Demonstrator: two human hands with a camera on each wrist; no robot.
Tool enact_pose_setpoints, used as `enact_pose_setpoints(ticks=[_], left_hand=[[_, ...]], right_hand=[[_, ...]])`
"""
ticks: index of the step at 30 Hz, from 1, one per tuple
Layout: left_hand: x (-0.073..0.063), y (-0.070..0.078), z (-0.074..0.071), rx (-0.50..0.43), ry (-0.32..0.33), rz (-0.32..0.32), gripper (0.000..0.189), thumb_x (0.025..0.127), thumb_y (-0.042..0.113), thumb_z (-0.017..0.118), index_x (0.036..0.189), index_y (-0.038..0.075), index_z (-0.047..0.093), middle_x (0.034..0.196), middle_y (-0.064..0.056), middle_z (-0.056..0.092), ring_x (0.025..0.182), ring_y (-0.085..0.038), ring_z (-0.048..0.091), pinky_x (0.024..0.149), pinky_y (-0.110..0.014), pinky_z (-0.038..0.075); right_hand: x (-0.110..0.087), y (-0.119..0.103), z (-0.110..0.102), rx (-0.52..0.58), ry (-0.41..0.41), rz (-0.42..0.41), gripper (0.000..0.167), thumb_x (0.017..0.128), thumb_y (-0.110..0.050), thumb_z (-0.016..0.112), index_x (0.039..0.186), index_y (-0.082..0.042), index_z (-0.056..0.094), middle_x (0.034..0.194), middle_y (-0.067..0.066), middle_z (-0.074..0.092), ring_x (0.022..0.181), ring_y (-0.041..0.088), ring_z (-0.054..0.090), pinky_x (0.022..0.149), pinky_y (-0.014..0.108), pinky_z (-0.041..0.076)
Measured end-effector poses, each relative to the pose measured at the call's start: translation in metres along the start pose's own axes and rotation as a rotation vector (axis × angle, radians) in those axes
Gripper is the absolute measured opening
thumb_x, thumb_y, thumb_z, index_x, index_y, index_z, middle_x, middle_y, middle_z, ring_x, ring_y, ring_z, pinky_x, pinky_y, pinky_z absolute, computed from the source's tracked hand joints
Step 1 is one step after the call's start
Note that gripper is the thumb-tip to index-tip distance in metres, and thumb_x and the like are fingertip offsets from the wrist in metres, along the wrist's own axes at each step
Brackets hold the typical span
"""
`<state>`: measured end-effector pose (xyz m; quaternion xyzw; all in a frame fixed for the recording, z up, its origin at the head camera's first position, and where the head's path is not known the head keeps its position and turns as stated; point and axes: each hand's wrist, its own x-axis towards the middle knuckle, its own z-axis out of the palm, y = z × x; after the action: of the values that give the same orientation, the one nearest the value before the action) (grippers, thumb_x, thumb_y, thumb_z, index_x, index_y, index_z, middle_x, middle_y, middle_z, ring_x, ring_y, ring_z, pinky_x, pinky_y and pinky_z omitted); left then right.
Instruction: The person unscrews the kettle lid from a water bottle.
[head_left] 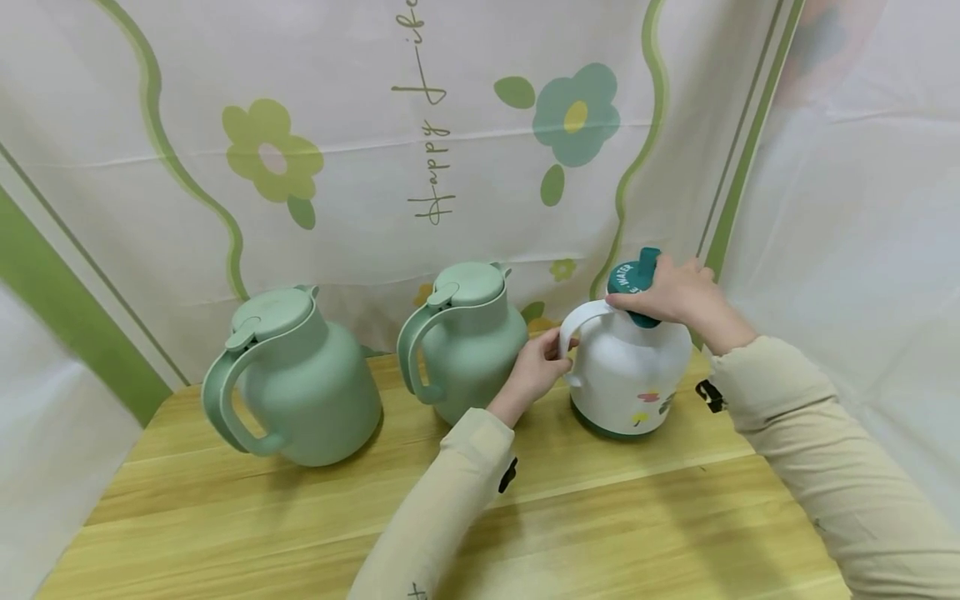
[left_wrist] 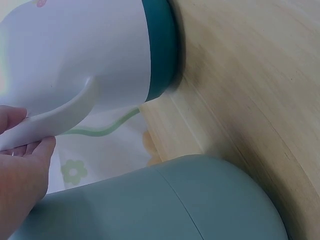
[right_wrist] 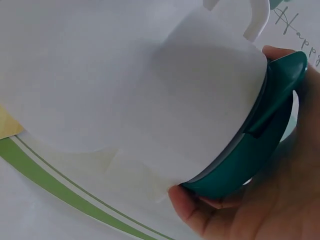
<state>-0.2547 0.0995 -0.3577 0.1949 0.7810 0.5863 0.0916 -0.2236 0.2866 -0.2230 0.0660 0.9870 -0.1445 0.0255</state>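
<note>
A white jug (head_left: 630, 375) with a dark green base and small coloured leaf prints stands upright at the right of the table. My left hand (head_left: 538, 367) grips its white handle (left_wrist: 65, 114), thumb on one side and fingers on the other. Over the top, my right hand (head_left: 678, 292) holds the dark green lid (right_wrist: 235, 165) around its rim, with thumb and fingers on opposite sides. The lid sits on the jug's neck, and its raised spout tab (head_left: 649, 260) shows beside the fingers. Part of the lid is hidden by that hand.
Just left of the white jug stands a pale green jug (head_left: 468, 350), close to my left hand. Another pale green jug (head_left: 315, 400) is farther left. All stand on a wooden table (head_left: 225, 533) before a flower-printed cloth (head_left: 360, 175).
</note>
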Motion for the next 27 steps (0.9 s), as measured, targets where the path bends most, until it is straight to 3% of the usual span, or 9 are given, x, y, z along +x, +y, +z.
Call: enact_pose_setpoints(ticks=[7, 12, 19, 27], left_hand=[[0.0, 0.0, -0.001, 0.003, -0.012, 0.008, 0.045, 0.091, -0.001, 0.057, 0.135, 0.009, 0.054, 0.129, -0.009, 0.063, 0.125, -0.022, 0.056, 0.097, -0.032, 0.05], [0.0, 0.0, -0.001, -0.002, -0.012, 0.0, 0.046, 0.091, -0.001, 0.056, 0.136, 0.009, 0.052, 0.129, -0.009, 0.063, 0.125, -0.022, 0.056, 0.097, -0.032, 0.049], [0.0, -0.001, 0.0, 0.005, -0.004, -0.006, 0.045, 0.091, 0.0, 0.056, 0.134, 0.011, 0.054, 0.127, -0.007, 0.064, 0.124, -0.021, 0.056, 0.095, -0.029, 0.05], [0.0, -0.002, 0.0, 0.0, -0.002, 0.001, 0.046, 0.091, 0.0, 0.057, 0.135, 0.01, 0.054, 0.126, -0.008, 0.064, 0.123, -0.021, 0.057, 0.093, -0.028, 0.05]], right_hand=[[0.006, 0.01, -0.005, -0.021, -0.023, -0.104, 0.1, 0.085, -0.056, 0.056, 0.145, 0.012, 0.017, 0.134, 0.045, 0.031, 0.119, 0.059, 0.032, 0.093, 0.066, 0.037], [0.01, 0.016, -0.008, 0.038, -0.064, -0.165, 0.097, 0.085, -0.053, 0.059, 0.148, 0.008, 0.017, 0.139, 0.043, 0.027, 0.122, 0.056, 0.031, 0.094, 0.068, 0.037], [0.01, 0.025, -0.012, 0.122, -0.137, -0.187, 0.096, 0.085, -0.051, 0.061, 0.15, 0.0, 0.015, 0.139, 0.041, 0.017, 0.117, 0.051, 0.034, 0.094, 0.068, 0.037], [0.009, 0.03, -0.015, 0.132, -0.159, -0.243, 0.089, 0.087, -0.042, 0.061, 0.15, 0.0, 0.015, 0.141, 0.038, 0.021, 0.12, 0.05, 0.033, 0.095, 0.068, 0.036]])
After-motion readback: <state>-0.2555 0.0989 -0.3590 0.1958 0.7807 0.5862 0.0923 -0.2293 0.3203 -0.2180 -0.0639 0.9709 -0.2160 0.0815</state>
